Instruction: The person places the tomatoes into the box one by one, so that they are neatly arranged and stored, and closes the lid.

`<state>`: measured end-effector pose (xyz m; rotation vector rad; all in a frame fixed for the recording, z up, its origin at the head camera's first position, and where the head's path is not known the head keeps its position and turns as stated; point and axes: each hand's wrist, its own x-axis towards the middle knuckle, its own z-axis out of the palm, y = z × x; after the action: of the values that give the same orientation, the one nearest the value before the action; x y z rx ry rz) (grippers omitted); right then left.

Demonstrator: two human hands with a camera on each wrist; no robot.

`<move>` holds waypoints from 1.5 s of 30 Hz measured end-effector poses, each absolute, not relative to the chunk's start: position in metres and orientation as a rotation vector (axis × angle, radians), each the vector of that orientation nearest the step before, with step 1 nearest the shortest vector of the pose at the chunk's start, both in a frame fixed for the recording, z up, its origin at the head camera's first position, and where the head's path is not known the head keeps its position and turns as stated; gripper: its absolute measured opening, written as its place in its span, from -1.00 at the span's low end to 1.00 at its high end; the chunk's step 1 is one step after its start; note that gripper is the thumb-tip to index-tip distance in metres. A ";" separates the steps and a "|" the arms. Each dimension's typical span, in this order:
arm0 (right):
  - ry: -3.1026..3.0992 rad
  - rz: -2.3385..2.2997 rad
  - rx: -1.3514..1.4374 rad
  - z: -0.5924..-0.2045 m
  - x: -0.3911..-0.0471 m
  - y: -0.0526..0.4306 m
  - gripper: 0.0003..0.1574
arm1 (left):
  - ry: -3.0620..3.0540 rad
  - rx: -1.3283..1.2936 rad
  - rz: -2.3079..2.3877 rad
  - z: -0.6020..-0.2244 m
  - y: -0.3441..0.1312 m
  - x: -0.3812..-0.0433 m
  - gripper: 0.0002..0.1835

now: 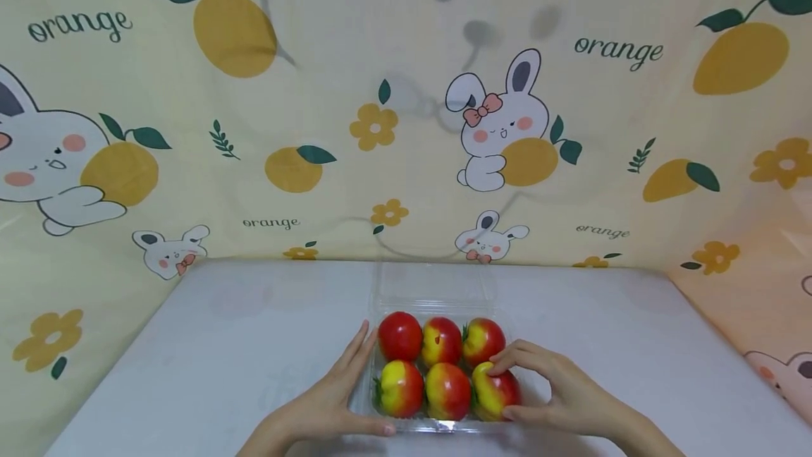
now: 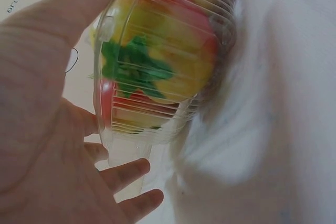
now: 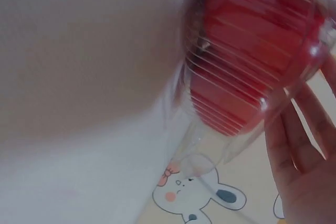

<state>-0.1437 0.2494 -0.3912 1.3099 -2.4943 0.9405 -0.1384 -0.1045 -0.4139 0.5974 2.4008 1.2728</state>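
A clear plastic clamshell box (image 1: 444, 427) holds several glossy red-and-yellow fruits in two rows of three, some with green leafy tops. My left hand (image 1: 330, 400) rests against the box's left side, fingers stretched along it and thumb at the front edge. In the left wrist view, a fruit (image 2: 184, 72) with a green leafy top shows through the ribbed wall beside that hand. With curled fingers on top and thumb at the front, my right hand (image 1: 564, 386) holds the front-right fruit (image 1: 491, 393) in its place in the box. In the right wrist view, red fruit (image 3: 252, 30) shows through the plastic.
The box's clear lid (image 1: 434, 284) is folded back on the far side. A white table (image 1: 254, 344) lies under it. Behind the table and along its sides hangs a cream cloth (image 1: 336, 41) printed with rabbits, oranges and flowers.
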 end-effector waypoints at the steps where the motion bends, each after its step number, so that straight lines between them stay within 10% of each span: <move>1: -2.481 0.920 1.298 -0.392 -0.144 0.249 -0.51 | 2.403 0.596 1.273 -0.414 -0.105 -0.139 0.22; 26: -2.586 1.332 0.710 -0.386 -0.172 0.243 -0.67 | 2.404 0.616 1.293 -0.414 -0.106 -0.137 0.23; 45: -2.689 1.742 0.121 -0.381 -0.203 0.241 -0.34 | 2.385 0.576 1.290 -0.412 -0.104 -0.137 0.23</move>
<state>-0.2034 0.2408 -0.3805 0.1207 -2.6893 1.7420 -0.1370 -0.1035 -0.4119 0.5759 2.3850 1.2903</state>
